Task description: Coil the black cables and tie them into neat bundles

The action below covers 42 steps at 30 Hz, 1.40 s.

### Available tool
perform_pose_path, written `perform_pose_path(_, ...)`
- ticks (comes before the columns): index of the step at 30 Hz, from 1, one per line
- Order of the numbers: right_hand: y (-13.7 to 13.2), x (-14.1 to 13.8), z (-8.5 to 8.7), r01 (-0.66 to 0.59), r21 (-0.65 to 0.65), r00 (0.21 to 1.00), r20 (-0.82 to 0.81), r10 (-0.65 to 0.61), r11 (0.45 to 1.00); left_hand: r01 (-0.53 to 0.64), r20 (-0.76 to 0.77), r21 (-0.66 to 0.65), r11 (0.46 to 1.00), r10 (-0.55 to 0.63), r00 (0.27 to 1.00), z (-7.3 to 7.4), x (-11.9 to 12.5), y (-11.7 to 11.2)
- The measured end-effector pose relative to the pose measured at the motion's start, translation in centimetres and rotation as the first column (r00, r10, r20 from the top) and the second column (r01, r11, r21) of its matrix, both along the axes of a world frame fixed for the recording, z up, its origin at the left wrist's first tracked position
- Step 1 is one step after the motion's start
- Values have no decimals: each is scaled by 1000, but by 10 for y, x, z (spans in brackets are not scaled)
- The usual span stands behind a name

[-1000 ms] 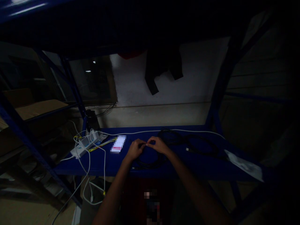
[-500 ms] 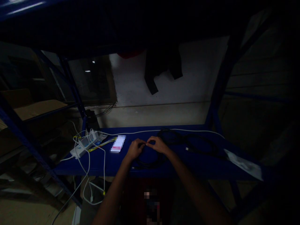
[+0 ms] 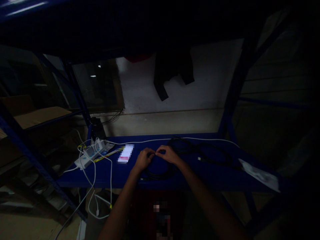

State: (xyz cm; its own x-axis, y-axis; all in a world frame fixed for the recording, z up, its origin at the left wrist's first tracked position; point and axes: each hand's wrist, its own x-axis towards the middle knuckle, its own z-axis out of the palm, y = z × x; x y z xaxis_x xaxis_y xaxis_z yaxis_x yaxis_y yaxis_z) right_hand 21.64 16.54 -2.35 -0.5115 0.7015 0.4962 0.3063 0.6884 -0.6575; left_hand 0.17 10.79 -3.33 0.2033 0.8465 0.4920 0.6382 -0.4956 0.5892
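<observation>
The scene is dim. My left hand (image 3: 143, 159) and my right hand (image 3: 168, 154) meet fingertip to fingertip over the blue shelf (image 3: 200, 171). Both are closed in a pinch on a black cable (image 3: 157, 174) whose coil lies on the shelf under and in front of them. What exactly sits between the fingertips is too dark to make out.
A lit phone (image 3: 125, 153) lies left of my hands. A white power strip (image 3: 87, 157) with white cords hangs over the shelf's left end. More black cable loops (image 3: 212, 155) and a white cable (image 3: 155, 140) lie behind. White wrapping (image 3: 260, 174) rests at right. Dark clothing (image 3: 172, 71) hangs on the wall.
</observation>
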Motion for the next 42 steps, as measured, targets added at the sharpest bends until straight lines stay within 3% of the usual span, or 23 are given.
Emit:
perform_pose_path(24,2,-2,-3,-12,-18,1000,-9,12,1000,-27,6,-11,1000,27,1000,-6,0,6)
perform_pose_path(42,-1,-2,0,1,-17,1000,5,-1,1000,-8,64,-35,999,10,998,4,1,-1)
